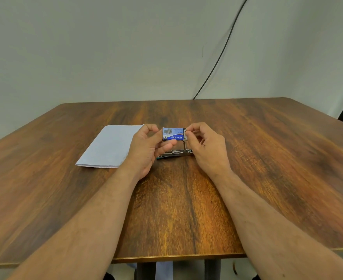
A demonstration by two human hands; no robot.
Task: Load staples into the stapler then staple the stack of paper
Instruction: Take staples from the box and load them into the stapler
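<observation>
While the stapler (pixel 174 153) lies opened flat on the table (pixel 247 158) beneath your hands, the step in hand reads as getting staples out of their box; loading has not begun and the paper is unstapled.

Item: staple box (pixel 173 134). Small rectangular carton, glossy blue print with white lettering, held off the table, above the stapler. Your left hand (pixel 146 146) has its fingers clamped on the box's left end, thumb below. Your right hand (pixel 205 146) has thumb and forefinger pinched together at the box's right end, where a pale flap or inner tray shows; which of the two cannot be told.

Item: stapler. Bright metal channel exposed, dark body; its far arm seems to stand upright behind the box, partly hidden.

Item: stack of paper (pixel 110 146). White sheets, squared edges, lying flat just left of your left hand, apart from the stapler.

Item: table. Brown wood-grain top, smooth, faint sheen.

Next move, as judged: draw the tray out far enough to free one strip of staples, keeping the box level so loose strips do not spill. The strip is likely brittle; pinch it by its sides, then lay it legs down in the open channel.
</observation>
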